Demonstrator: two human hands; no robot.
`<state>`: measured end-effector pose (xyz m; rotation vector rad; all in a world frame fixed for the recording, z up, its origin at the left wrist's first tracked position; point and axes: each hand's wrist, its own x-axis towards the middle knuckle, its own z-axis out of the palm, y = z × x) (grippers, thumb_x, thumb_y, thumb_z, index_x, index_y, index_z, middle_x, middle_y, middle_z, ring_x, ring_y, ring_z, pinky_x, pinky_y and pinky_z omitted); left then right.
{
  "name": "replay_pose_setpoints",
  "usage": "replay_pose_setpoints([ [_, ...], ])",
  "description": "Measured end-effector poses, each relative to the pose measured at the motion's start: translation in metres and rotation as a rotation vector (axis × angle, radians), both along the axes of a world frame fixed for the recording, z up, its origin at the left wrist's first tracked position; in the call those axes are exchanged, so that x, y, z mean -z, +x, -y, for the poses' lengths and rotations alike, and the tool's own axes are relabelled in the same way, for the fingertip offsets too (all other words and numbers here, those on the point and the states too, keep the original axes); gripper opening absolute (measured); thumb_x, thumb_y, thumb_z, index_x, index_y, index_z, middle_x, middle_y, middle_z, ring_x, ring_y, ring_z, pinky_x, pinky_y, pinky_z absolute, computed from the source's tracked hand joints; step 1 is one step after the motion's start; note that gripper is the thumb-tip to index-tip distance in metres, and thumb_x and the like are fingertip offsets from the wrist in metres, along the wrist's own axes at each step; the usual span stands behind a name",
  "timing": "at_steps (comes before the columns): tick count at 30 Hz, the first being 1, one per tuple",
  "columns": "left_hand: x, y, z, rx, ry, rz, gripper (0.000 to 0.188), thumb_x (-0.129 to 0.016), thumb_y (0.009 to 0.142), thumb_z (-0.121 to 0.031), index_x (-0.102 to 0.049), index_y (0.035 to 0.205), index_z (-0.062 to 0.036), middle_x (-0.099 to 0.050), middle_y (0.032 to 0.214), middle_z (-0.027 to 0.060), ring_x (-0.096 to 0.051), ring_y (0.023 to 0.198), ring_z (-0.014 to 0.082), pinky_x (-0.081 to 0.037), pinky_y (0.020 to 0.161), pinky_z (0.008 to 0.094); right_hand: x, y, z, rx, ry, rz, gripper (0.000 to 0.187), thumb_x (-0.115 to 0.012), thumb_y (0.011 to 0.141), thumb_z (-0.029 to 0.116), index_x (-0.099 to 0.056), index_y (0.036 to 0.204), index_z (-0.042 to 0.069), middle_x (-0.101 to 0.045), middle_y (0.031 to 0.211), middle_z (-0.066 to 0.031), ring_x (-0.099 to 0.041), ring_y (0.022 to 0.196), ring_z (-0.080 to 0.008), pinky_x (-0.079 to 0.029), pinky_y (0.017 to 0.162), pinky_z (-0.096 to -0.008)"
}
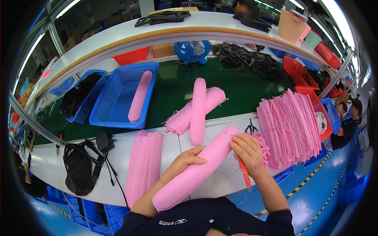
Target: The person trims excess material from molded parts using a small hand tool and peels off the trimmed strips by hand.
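Note:
A long pink pad (193,173) with rounded ends lies slantwise in front of my chest. My left hand (185,161) is closed around its middle, thumb on top. At its upper right end, the fingers of my right hand (247,151) pinch the tip. A slim orange-handled tool (244,173) sticks out below the right palm; its working end is hidden. To the left lies a stack of similar pink pads (144,169). Beyond my hands, one pink pad (198,112) rests across a pink bundle (179,120).
A blue basket (114,96) at the back left holds one pink pad. On the right stands a tall pile of pink pieces (289,129), with pink scraps (260,147) and black-handled pliers (251,126) beside it. A black bag (82,169) and power adapter (105,141) lie left; a blue fan (191,52) stands behind.

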<state>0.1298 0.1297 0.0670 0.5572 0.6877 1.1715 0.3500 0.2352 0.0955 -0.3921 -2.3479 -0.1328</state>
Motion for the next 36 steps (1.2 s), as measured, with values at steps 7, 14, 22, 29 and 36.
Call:
replay_pose_setpoints([
  [7,-0.007,0.001,0.004,-0.001,-0.017,0.078,0.042,-0.058,0.078,-0.006,-0.054,0.119,0.003,-0.063,0.101,0.0078,-0.062,0.085,0.0088,-0.049,0.077,0.0199,-0.001,-0.001,-0.002,-0.054,0.005,-0.024,0.028,-0.061,0.073,0.003,-0.065,0.1,0.002,-0.064,0.106,-0.0127,-0.061,0.101,-0.0264,-0.048,0.084,-0.038],
  [14,-0.004,0.001,0.004,-0.015,-0.019,0.079,0.041,-0.057,0.078,-0.005,-0.054,0.118,0.003,-0.064,0.101,0.0083,-0.063,0.083,0.0094,-0.049,0.075,0.0198,-0.004,-0.002,-0.004,-0.068,0.048,-0.038,0.029,-0.061,0.072,0.004,-0.065,0.1,0.001,-0.064,0.103,-0.0127,-0.062,0.099,-0.0265,-0.049,0.082,-0.0373],
  [22,-0.014,0.006,0.01,-0.071,-0.062,0.077,0.054,-0.057,0.075,-0.01,-0.049,0.125,0.0058,-0.063,0.106,0.0117,-0.063,0.087,0.0122,-0.05,0.079,0.0218,-0.006,-0.005,-0.017,0.028,0.109,-0.189,0.027,-0.06,0.071,-0.002,-0.063,0.098,-0.002,-0.061,0.105,-0.0153,-0.062,0.094,-0.0303,-0.05,0.078,-0.0369],
  [29,-0.005,-0.009,0.007,-0.059,-0.018,-0.058,0.046,-0.061,0.078,-0.002,-0.053,0.122,0.0031,-0.063,0.107,0.0063,-0.059,0.095,0.0092,-0.046,0.084,0.0219,0.099,0.042,-0.017,0.359,-0.842,-0.475,0.016,-0.063,0.083,0.002,-0.067,0.098,0.0,-0.066,0.095,-0.0144,-0.064,0.089,-0.023,-0.049,0.081,-0.031],
  [36,-0.015,-0.002,0.006,-0.049,0.048,-0.293,0.046,-0.066,0.08,-0.007,-0.053,0.123,0.0012,-0.061,0.108,0.0027,-0.057,0.093,0.0071,-0.044,0.083,0.0211,0.055,0.038,-0.006,0.451,-0.543,-0.288,0.019,-0.063,0.086,0.007,-0.066,0.102,-0.001,-0.062,0.096,-0.0058,-0.055,0.091,-0.0137,-0.043,0.078,-0.0281],
])
